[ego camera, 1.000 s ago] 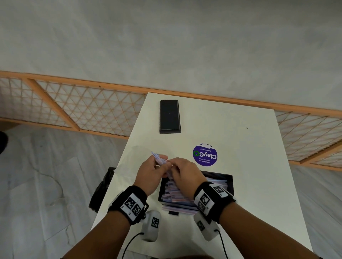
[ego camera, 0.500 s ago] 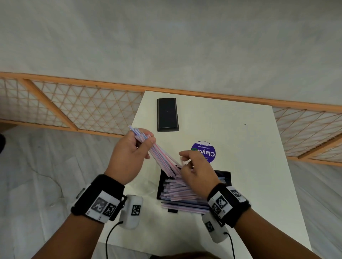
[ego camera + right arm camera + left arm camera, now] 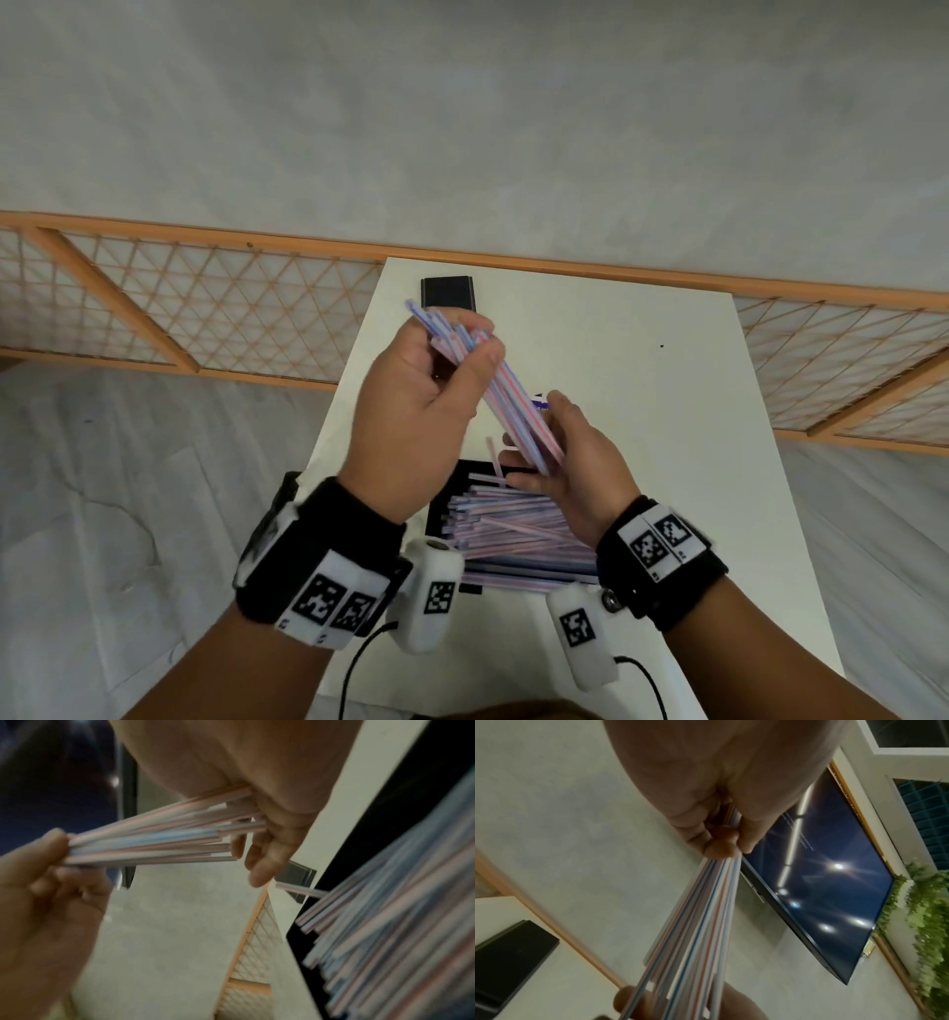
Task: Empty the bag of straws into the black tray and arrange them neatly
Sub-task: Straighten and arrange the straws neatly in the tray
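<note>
At six o'clock in the head view the two forearms rise into frame, each wearing a black wrist strap. Just beyond them the black tray (image 3: pixel 444 493) sits on the white table (image 3: pixel 642 385), and a heap of striped straws (image 3: pixel 518 534) lies across it, some ends jutting over its near rim. One loose straw (image 3: pixel 494 455) stands tilted at the heap's far edge. Above the tray, the right hand (image 3: pixel 570 462) at five o'clock has its palm cupped under the lower ends of a held bundle of straws (image 3: pixel 506 398), fingers loosely bent with the straw tips butting against them. The bundle slants up toward eleven o'clock, where the left hand (image 3: pixel 421 411) clamps its upper part between thumb and curled fingers (image 3: pixel 706 833), the tips poking out past the knuckles. Farther off, at twelve o'clock, a flat black case (image 3: pixel 448 293) lies near the table's far edge. Beyond runs an orange lattice rail (image 3: pixel 205 308) along the grey wall.
</note>
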